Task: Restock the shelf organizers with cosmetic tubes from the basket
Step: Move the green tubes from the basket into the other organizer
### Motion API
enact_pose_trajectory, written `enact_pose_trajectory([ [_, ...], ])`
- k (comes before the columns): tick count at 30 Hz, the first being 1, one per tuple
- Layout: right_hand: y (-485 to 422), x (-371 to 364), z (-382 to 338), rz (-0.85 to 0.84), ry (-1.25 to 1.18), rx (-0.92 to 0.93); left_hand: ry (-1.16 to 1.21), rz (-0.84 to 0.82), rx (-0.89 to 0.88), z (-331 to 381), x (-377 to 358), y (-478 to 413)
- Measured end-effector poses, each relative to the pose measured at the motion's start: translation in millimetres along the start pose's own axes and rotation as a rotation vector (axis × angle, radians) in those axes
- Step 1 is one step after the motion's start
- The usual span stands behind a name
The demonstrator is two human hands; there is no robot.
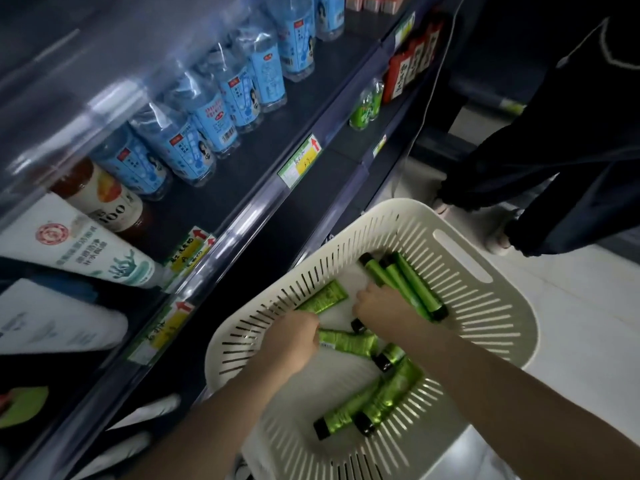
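A cream slotted basket [491,299] sits on the floor and holds several green cosmetic tubes with black caps. Both my hands reach down into it. My left hand [294,337] is curled around a green tube [346,342] lying in the basket's middle, with another tube [325,297] just beyond its knuckles. My right hand [379,304] closes on the near ends of a bunch of green tubes [412,285] at the far side. Two more tubes [367,403] lie loose at the near side.
Dark shelves [263,216] with price tags run along the left, carrying blue-labelled bottles [214,123], a juice bottle [107,199] and white tubes [86,251]. Another person's legs [540,161] and shoes stand on the light floor just beyond the basket.
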State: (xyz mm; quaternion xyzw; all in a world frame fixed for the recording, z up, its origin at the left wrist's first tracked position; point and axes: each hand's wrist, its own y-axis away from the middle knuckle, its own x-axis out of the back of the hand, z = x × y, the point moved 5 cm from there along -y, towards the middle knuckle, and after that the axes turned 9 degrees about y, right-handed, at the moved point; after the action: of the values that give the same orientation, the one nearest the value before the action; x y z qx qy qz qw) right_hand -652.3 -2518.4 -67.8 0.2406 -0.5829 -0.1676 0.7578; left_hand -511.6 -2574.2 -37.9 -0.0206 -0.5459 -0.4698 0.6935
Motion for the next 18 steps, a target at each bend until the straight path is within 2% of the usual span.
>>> enact_pose_trajectory([
  [2, 7, 4, 5, 0.027, -0.007, 0.018, -0.03, -0.023, 0.019, 1, -9, -7],
  [5, 15, 16, 17, 0.095, -0.159, -0.047, -0.092, -0.073, 0.007, 4, -26, -18],
  [10, 26, 26, 38, 0.117, -0.547, -0.29, -0.281, -0.231, -0.193, 24, -56, -33],
  [14, 38, 21, 46, 0.146, -0.899, -0.471, -0.471, -0.22, -0.299, 37, -61, -31],
  [16, 44, 21, 50, 0.168, -1.019, -0.528, -0.483, -0.236, -0.253, 36, -61, -33],
  [18, 50, 21, 55, 0.169, -1.101, -0.581, -0.398, -0.248, -0.149, 35, -53, -33],
])
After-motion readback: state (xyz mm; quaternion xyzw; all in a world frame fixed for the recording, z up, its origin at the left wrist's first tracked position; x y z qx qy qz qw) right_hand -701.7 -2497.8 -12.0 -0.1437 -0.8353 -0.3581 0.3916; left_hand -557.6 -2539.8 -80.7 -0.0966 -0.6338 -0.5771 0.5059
